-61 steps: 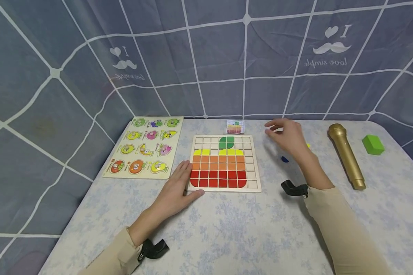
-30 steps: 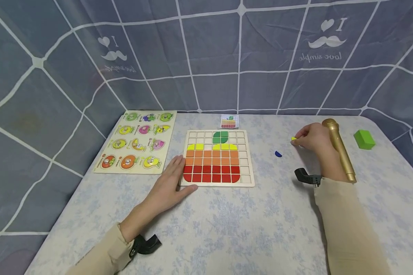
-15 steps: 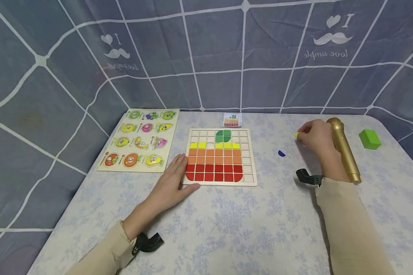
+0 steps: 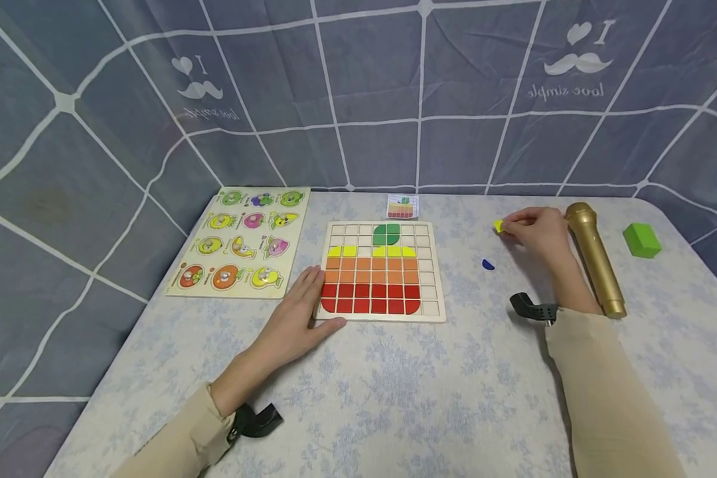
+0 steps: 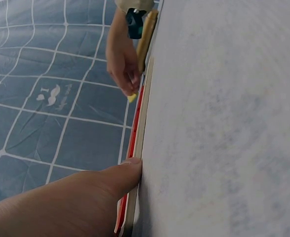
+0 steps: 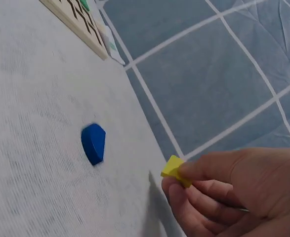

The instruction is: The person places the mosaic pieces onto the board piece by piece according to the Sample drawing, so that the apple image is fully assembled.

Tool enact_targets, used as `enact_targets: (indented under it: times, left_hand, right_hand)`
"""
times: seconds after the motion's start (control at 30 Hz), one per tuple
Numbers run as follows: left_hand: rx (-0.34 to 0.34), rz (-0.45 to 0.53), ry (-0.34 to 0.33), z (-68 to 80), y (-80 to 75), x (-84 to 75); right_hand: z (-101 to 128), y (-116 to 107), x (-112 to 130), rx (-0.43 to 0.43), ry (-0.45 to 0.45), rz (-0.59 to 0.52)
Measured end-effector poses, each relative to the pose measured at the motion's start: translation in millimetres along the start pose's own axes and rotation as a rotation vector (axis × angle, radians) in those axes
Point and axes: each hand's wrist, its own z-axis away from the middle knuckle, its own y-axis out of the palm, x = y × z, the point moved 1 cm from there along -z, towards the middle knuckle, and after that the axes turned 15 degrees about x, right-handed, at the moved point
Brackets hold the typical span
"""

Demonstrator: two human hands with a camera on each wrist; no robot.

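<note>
My right hand (image 4: 538, 234) pinches a small yellow puzzle piece (image 6: 174, 168) between thumb and fingertips, lifted over the table right of the board. A blue piece with one curved side (image 6: 93, 143) lies on the table between that hand and the board. The wooden grid board (image 4: 432, 292) carries rows of red, orange and yellow pieces with a green leaf shape (image 4: 386, 234) above. One cell in the yellow row, below the leaf's left edge, shows bare wood. My left hand (image 4: 295, 322) rests along the board's left edge, fingers straight, thumb at the near-left corner.
A small picture card (image 4: 402, 206) lies behind the board. To the left is a fruit puzzle board (image 4: 239, 245). A gold microphone (image 4: 597, 259) lies just right of my right hand, with a green block (image 4: 642, 240) beyond. A tiled-pattern curtain (image 4: 370, 93) backs the table.
My right hand reached right to the yellow piece on the table, took hold of it and has begun moving left with it. My left hand stays at the board's edge.
</note>
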Motion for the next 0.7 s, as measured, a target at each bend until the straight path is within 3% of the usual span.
enact_targets:
  times: [0.17,0.3,0.43,0.7]
  left_hand:
    - [-0.006,-0.011,0.004,-1.4,1.6,1.8]
    - [-0.014,-0.017,0.009,-2.0,1.4,2.5]
    - [-0.014,-0.015,0.011,-1.4,1.2,1.5]
    - [-0.007,-0.014,0.008,-1.1,1.3,1.8]
  right_hand:
    - [-2,9,11,0.038,0.04,0.0]
    - [0,18,22,0.057,0.032,0.104]
    - [3,28,28,0.069,0.0,0.162]
    - [6,48,41,0.148,-0.095,0.144]
